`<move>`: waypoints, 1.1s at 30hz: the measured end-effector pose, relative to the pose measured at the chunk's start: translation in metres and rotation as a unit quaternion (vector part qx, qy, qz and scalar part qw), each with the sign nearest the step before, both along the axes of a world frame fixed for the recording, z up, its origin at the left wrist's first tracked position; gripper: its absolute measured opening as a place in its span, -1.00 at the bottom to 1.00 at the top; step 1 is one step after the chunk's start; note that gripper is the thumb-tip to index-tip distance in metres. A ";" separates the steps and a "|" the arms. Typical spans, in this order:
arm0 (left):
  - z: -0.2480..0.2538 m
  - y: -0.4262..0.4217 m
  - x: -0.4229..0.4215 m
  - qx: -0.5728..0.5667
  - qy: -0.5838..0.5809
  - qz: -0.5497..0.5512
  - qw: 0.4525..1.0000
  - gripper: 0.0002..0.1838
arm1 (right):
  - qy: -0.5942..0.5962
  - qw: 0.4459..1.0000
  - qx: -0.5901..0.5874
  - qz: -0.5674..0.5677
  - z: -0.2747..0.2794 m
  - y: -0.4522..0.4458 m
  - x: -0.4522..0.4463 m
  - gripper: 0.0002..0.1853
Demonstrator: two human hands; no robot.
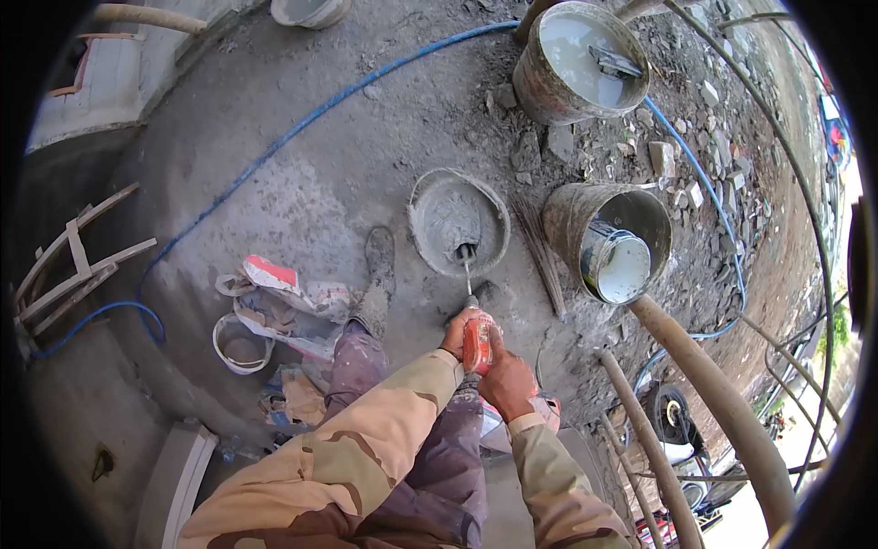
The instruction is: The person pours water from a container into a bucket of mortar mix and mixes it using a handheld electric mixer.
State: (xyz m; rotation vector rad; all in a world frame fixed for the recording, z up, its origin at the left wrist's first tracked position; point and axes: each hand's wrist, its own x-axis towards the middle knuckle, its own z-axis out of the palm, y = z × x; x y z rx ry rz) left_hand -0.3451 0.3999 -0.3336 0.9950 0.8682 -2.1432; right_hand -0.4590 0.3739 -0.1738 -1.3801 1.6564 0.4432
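Note:
In the head view, a red power drill (pixel 476 346) points away from me, held in both hands. My left hand (pixel 455 335) is wrapped round its front part. Closed on its rear part is my right hand (pixel 508 379), with a finger lying along the side of the body. A thin metal mixing rod (pixel 467 271) runs from the drill's chuck into a round bucket (pixel 418 240) of wet grey mix (pixel 450 215). The rod's lower end sits in a dark hollow in the mix near the bucket's near side.
Beyond stands a large bucket (pixel 540 96) of cloudy water. A tipped bucket (pixel 562 224) with a white-topped pail lies to the right. A blue hose (pixel 302 128) crosses the ground. Torn bags (pixel 297 316) and a small pail (pixel 229 359) are left; wooden poles (pixel 713 393) right.

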 end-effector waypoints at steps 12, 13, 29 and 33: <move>-0.016 -0.048 0.085 -0.012 -0.006 -0.031 0.999 -0.52 | -0.032 0.999 0.008 -0.015 0.001 -0.054 0.076 -0.07; -0.022 -0.055 0.089 -0.041 -0.017 -0.046 0.998 -0.53 | -0.028 0.999 0.010 -0.018 0.000 -0.062 0.079 -0.09; -0.058 -0.102 0.050 -0.059 0.069 -0.020 0.996 -0.59 | 0.029 0.999 -0.006 -0.028 -0.011 -0.117 0.057 -0.17; -0.061 -0.091 0.043 -0.039 0.057 -0.018 0.997 -0.55 | 0.030 0.999 -0.014 -0.011 -0.015 -0.108 0.050 -0.18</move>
